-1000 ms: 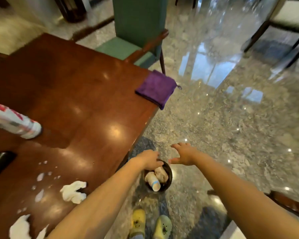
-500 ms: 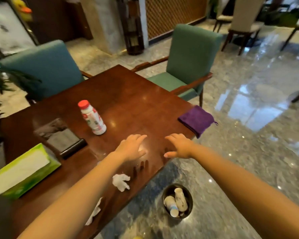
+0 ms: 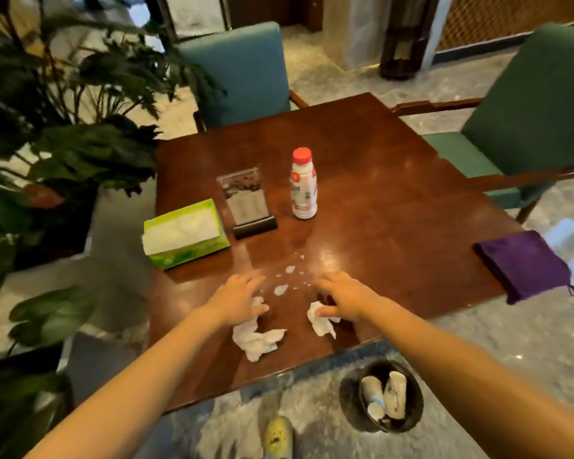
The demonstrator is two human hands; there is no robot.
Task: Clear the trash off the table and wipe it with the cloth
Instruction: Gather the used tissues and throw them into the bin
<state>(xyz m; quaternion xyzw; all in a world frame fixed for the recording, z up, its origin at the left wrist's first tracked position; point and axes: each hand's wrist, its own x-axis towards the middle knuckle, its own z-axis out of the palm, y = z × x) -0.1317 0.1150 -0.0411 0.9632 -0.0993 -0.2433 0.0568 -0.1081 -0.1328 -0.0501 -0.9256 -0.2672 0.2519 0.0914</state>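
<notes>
Two crumpled white tissues lie on the near part of the wooden table [image 3: 395, 207]. The larger tissue [image 3: 257, 339] sits under and just in front of the left hand [image 3: 237, 299]; the smaller tissue [image 3: 320, 321] sits under the right hand [image 3: 343, 298]. The left hand is palm down with fingers loosely spread, its fingertips over the upper edge of the larger tissue; whether it grips the paper cannot be told. The right hand is palm down with fingers curled, thumb touching the smaller tissue; a firm hold cannot be confirmed. Small white scraps [image 3: 287, 279] are scattered on the tabletop between and just beyond the two hands. A folded purple cloth [image 3: 524, 265] lies at the right edge of the table, partly overhanging it, well apart from both hands. Farther back stand an upright white bottle with a red cap [image 3: 303, 183], a clear sign holder on a dark base [image 3: 247, 202], and a green tissue box [image 3: 186, 233] at the left edge. On the floor beside the near table corner stands a dark round bin [image 3: 391, 397] containing two paper cups. Two green chairs stand at the far and right sides, and a leafy plant [image 3: 63, 127] stands to the left.
</notes>
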